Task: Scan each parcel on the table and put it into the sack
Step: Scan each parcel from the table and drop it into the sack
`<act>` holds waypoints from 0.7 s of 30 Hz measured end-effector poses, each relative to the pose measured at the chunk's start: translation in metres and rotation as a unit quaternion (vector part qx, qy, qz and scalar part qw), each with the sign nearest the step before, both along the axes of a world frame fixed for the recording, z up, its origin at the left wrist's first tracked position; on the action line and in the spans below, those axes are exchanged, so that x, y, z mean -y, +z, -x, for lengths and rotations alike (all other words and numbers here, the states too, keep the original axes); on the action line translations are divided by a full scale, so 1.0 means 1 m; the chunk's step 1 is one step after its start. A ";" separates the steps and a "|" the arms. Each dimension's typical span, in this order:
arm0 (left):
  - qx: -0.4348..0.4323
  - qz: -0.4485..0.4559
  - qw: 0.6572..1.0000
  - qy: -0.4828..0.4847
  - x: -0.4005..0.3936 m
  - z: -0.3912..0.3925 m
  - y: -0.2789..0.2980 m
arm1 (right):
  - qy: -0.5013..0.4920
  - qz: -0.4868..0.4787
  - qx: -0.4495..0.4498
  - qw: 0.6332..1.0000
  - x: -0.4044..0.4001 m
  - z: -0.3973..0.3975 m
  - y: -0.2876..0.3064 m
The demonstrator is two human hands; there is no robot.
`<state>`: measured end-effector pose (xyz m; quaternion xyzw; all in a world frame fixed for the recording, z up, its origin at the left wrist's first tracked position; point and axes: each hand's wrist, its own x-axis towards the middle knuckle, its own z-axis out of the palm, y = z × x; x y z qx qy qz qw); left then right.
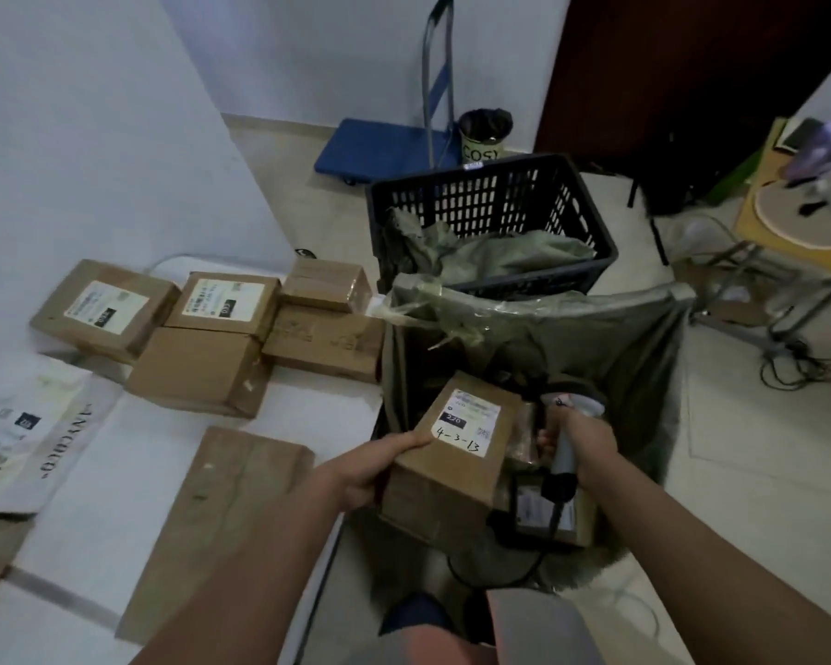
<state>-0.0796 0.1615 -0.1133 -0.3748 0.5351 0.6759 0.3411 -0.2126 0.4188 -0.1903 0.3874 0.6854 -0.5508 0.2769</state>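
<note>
While gripped by the left hand, brown cardboard parcel, white label handwritten "4-3-13"; right hand grips barcode scanner.

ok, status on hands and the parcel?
Left hand grips brown cardboard parcel labelled 4-3-13, held over open grey-green sack. Right hand holds grey handheld scanner. Nothing blocking. Six boxes, one white mailer on white table.

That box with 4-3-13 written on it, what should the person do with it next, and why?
Probably let it drop into the sack. The left hand already holds the labelled box over the sack's open mouth, other parcels lie inside below it, and the right hand grips the scanner beside it. I can't tell whether it has been scanned.
</note>
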 end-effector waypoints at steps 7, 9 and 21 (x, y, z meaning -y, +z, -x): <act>0.076 -0.031 0.973 0.217 -0.052 0.061 -0.042 | 0.032 0.001 0.025 0.999 -0.013 0.024 0.064; 0.083 -0.025 0.956 0.280 -0.059 0.076 -0.052 | 0.041 0.013 0.021 0.999 -0.018 0.033 0.066; 0.136 0.101 0.913 0.372 -0.132 0.148 -0.110 | 0.143 0.029 0.010 0.989 -0.051 0.073 0.036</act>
